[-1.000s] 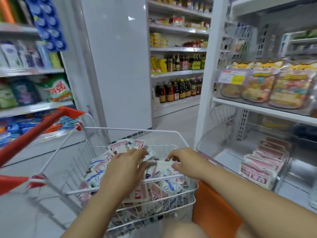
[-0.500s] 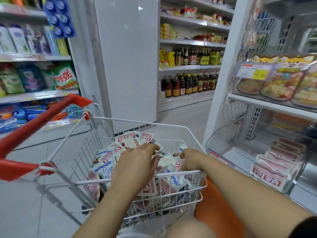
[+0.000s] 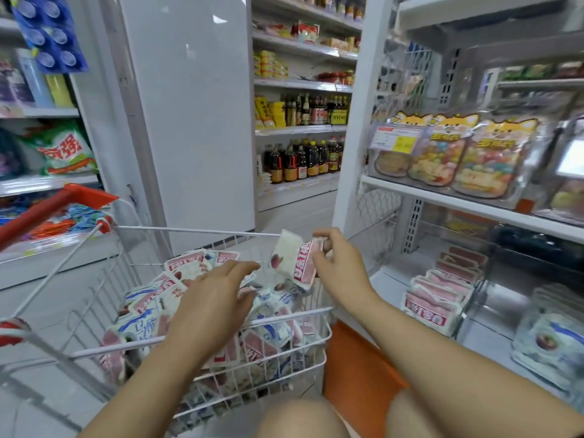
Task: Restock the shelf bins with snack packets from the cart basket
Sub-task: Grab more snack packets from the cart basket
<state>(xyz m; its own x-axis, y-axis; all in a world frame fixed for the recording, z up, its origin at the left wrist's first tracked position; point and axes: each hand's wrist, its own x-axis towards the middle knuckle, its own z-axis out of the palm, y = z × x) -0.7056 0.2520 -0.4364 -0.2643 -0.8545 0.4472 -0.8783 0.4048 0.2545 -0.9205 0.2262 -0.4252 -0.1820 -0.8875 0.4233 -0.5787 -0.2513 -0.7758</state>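
Observation:
A white wire cart basket [image 3: 202,347] in front of me is heaped with red-and-white and blue-and-white snack packets [image 3: 148,314]. My right hand [image 3: 339,267] pinches one red-and-white packet [image 3: 295,259] by its top edge and holds it above the basket's right side. My left hand [image 3: 215,298] hovers palm-down over the heap, fingers spread, holding nothing. On the low shelf to the right, a clear bin [image 3: 474,298] holds a row of upright red-and-white packets [image 3: 439,295]. A neighbouring bin holds blue-and-white packets [image 3: 550,339].
The cart's red handle [image 3: 47,210] rises at the left. An orange stool [image 3: 357,371] stands under my knees by the shelf. The shelf above [image 3: 467,207] carries clear bins of colourful snack bags [image 3: 458,156]. A white pillar [image 3: 189,115] and bottle shelves [image 3: 303,162] lie ahead.
My right hand has lifted a red-and-white packet out of the heap and raised it toward the right. My left hand has stayed over the packets. My view has shifted a little left.

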